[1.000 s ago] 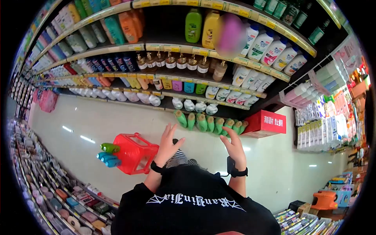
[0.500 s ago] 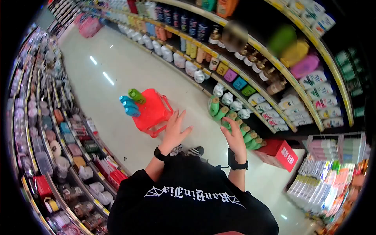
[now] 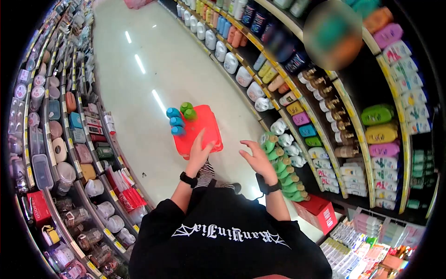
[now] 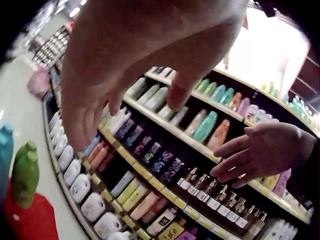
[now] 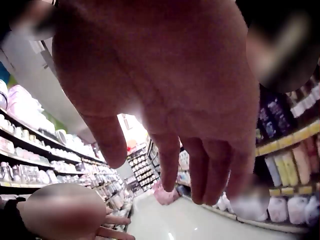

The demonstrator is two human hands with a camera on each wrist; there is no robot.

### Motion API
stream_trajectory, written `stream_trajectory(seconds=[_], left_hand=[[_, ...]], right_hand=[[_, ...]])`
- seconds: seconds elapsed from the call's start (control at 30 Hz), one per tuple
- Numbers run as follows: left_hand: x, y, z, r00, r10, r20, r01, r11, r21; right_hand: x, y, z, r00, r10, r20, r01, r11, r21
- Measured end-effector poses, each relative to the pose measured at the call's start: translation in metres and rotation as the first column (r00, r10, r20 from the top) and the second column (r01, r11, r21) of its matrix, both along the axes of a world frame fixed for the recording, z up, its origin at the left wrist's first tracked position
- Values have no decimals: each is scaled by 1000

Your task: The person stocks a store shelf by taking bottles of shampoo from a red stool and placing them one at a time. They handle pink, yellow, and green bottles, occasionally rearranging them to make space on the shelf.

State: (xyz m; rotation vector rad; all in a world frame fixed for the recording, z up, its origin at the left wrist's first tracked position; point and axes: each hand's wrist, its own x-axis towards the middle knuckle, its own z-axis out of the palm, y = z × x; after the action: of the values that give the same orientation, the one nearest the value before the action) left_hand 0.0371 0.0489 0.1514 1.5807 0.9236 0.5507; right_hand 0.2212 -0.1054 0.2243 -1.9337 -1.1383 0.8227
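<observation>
In the head view my left hand [image 3: 199,152] hangs in the air in front of the black shirt, empty, its fingers extended and its outline overlapping the near edge of a red plastic stool [image 3: 204,125]. To its right my right hand [image 3: 258,160] is also raised and empty, palm turned inward, fingers loosely spread. On the stool's far left corner stand blue bottles [image 3: 176,122] and green bottles [image 3: 187,111], side by side. The left wrist view shows a green bottle [image 4: 25,175] on the red stool top [image 4: 32,220], away from the fingers.
Shelves of bottles [image 3: 341,125] run along the right, with green-handled bottles [image 3: 284,174] on the floor at their foot. A red box [image 3: 320,214] stands past them. Shelves of boxes and containers [image 3: 69,153] line the left. A pale tiled floor [image 3: 134,102] lies between.
The view has turned left, so the stool with its bottles now lies straight ahead and closer, and the bottle shelves have swung to the right. Both hands stay raised and empty.
</observation>
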Motion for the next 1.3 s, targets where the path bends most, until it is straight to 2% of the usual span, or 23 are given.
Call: stream_trajectory(seconds=[0.07,0.1,0.2,0.23,0.3,0.33,0.37,0.5,0.6,0.7,0.77,0.9,1.0,1.1,1.17,1.23,1.3], left_hand=[[-1,27,-89,976,203,77,-182,958,-222],[-5,41,-119,978,204,-33,-207,959,-195],[-7,75,-133,937,325,-130,-350,863,-364],[-7,84,-152,920,388,-50,-375,839,-394],[-8,99,-181,920,383,-77,-389,877,-283],[-2,110,-180,921,377,-92,-389,893,-228],[0,121,-178,938,344,-36,-341,900,-270],[16,144,-162,933,299,-201,-340,915,-217],[22,150,-172,927,279,-249,-343,900,-269],[22,150,-186,950,208,-231,-278,902,-329],[24,148,-185,956,202,-212,-269,891,-365],[24,144,-192,968,176,-181,-226,923,-310],[21,140,-189,965,127,-229,-185,949,-254],[18,126,-183,949,89,-301,-138,980,-147],[17,112,-189,952,73,-297,-91,995,-48],[15,101,-199,939,-12,-345,-17,997,-81],[19,87,-193,922,-59,-382,30,996,-81]], right_hand=[[-2,46,-23,999,50,0,-50,996,-74],[-2,69,-42,998,68,-14,-69,992,-102],[-7,133,-116,992,127,-11,-126,973,-193],[-10,153,-134,989,147,20,-138,963,-229],[-16,187,-165,981,182,65,-156,944,-292],[-19,204,-177,977,197,79,-163,935,-316],[-23,217,-187,973,211,91,-169,925,-339],[-33,261,-215,949,276,152,-204,905,-373],[-40,274,-242,889,334,312,-244,924,-295],[-38,284,-245,898,387,210,-259,850,-458],[-39,287,-238,896,382,228,-246,852,-462],[-38,285,-239,865,351,358,-217,906,-365],[-31,287,-243,855,384,349,-293,913,-285],[-30,279,-250,758,513,403,-379,849,-368],[-28,263,-251,752,484,448,-360,870,-335],[-26,241,-247,762,427,486,-336,903,-267],[-22,216,-238,797,438,415,-330,892,-308]])
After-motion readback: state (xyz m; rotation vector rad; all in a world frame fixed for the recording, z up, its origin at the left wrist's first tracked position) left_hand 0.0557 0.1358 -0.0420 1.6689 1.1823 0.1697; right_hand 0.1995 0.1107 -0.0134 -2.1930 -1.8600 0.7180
